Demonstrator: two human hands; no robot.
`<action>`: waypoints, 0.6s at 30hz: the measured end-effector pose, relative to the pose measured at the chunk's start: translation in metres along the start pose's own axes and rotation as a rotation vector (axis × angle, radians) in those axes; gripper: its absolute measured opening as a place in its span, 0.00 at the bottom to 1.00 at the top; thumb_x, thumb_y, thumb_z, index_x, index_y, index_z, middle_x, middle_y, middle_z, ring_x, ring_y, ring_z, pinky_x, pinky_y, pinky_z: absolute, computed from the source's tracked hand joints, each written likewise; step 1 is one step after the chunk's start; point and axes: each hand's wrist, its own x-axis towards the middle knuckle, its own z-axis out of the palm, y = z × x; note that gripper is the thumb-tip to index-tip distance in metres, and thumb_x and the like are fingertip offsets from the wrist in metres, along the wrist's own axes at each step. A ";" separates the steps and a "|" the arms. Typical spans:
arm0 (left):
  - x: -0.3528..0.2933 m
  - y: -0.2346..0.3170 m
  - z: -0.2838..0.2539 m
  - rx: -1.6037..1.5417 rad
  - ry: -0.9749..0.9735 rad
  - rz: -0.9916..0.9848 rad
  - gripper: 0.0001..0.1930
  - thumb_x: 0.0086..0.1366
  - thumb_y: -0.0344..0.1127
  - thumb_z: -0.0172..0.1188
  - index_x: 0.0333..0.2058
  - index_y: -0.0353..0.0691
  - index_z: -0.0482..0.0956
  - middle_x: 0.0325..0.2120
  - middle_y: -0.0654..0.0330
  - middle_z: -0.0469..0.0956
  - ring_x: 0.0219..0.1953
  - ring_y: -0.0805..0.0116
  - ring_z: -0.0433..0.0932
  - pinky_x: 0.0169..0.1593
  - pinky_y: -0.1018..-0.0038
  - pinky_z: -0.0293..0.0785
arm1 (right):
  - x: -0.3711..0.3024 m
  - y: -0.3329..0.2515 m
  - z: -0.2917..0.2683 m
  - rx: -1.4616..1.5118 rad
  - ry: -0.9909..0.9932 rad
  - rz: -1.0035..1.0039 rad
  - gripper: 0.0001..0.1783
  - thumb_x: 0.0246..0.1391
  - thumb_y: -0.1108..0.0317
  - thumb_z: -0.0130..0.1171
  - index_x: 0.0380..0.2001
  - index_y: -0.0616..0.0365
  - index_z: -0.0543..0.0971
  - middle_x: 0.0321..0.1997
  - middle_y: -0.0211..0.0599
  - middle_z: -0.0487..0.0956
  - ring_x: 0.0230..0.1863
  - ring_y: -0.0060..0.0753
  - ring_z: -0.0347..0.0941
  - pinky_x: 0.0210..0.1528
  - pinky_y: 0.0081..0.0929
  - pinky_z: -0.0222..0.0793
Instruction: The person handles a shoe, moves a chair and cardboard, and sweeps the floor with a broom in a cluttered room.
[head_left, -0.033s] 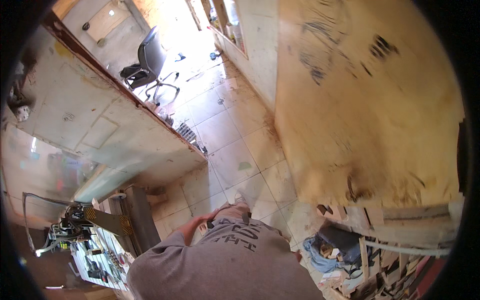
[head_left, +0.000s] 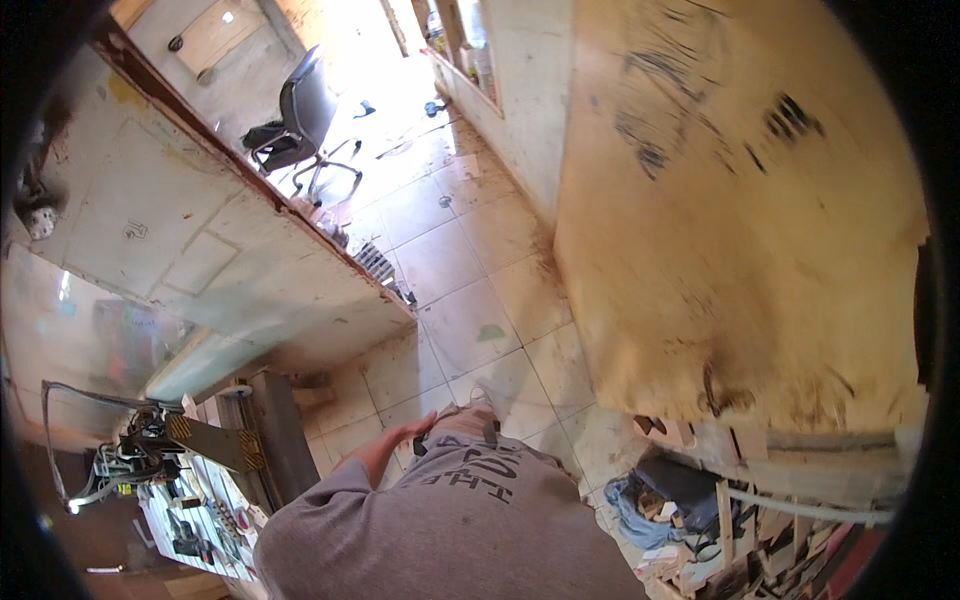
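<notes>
My left forearm comes out of a grey-brown short sleeve, and my left hand is at the front of my body, close to the waist. It is small and partly hidden, so I cannot make out its fingers or anything in them. Two dark strap-like pieces show near it, at the front edge of my grey-brown T-shirt. One of my shoes shows beyond, on the tiled floor. My right hand is hidden behind my torso.
A dark office chair stands past the stained partition. To my right rises a scuffed yellowish panel, above a blue cloth bundle and wood scraps. At lower left is a machine arm with striped markings, beside a tool-covered surface.
The view has shifted slightly, and the panel on the right sits a little lower and further right. My left hand has moved slightly at my front.
</notes>
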 end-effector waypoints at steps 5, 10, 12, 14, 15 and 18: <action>0.049 0.050 -0.117 -0.019 0.504 0.122 0.40 0.65 0.66 0.34 0.50 0.30 0.74 0.51 0.36 0.70 0.57 0.41 0.67 0.60 0.57 0.62 | -0.062 -0.169 0.069 -0.243 0.181 -0.367 0.11 0.47 0.78 0.53 0.34 0.65 0.81 0.27 0.42 0.81 0.24 0.32 0.77 0.23 0.30 0.72; 0.080 0.135 -0.205 -0.063 0.453 0.314 0.32 0.65 0.60 0.42 0.43 0.33 0.79 0.44 0.42 0.76 0.49 0.44 0.74 0.54 0.58 0.68 | -0.009 -0.306 0.069 0.014 0.129 -0.260 0.05 0.48 0.77 0.57 0.28 0.69 0.77 0.19 0.38 0.78 0.15 0.29 0.73 0.15 0.27 0.68; 0.100 0.148 -0.223 -0.103 0.455 0.414 0.30 0.63 0.59 0.46 0.44 0.36 0.79 0.44 0.44 0.77 0.48 0.45 0.75 0.54 0.60 0.68 | -0.004 -0.373 0.083 -0.076 0.143 -0.286 0.06 0.48 0.75 0.59 0.26 0.69 0.77 0.17 0.38 0.77 0.14 0.29 0.72 0.14 0.27 0.67; 0.113 0.158 -0.243 -0.052 0.333 0.397 0.30 0.64 0.59 0.46 0.45 0.34 0.77 0.44 0.45 0.77 0.49 0.48 0.75 0.54 0.61 0.68 | 0.023 -0.412 0.090 -0.167 0.194 -0.285 0.07 0.47 0.74 0.61 0.23 0.69 0.76 0.14 0.38 0.75 0.13 0.29 0.71 0.14 0.27 0.67; 0.116 0.161 -0.258 -0.029 0.280 0.386 0.30 0.64 0.58 0.46 0.46 0.33 0.77 0.45 0.45 0.77 0.50 0.49 0.75 0.54 0.61 0.68 | 0.029 -0.441 0.103 -0.469 0.231 -0.369 0.13 0.48 0.69 0.62 0.17 0.65 0.74 0.11 0.37 0.73 0.13 0.28 0.71 0.15 0.29 0.67; 0.153 0.114 -0.291 -0.135 0.435 0.218 0.30 0.63 0.58 0.48 0.46 0.35 0.77 0.45 0.45 0.77 0.49 0.48 0.75 0.53 0.60 0.69 | 0.132 -0.493 0.129 -0.856 0.162 -0.494 0.18 0.48 0.60 0.62 0.17 0.66 0.77 0.13 0.42 0.75 0.17 0.34 0.73 0.22 0.33 0.69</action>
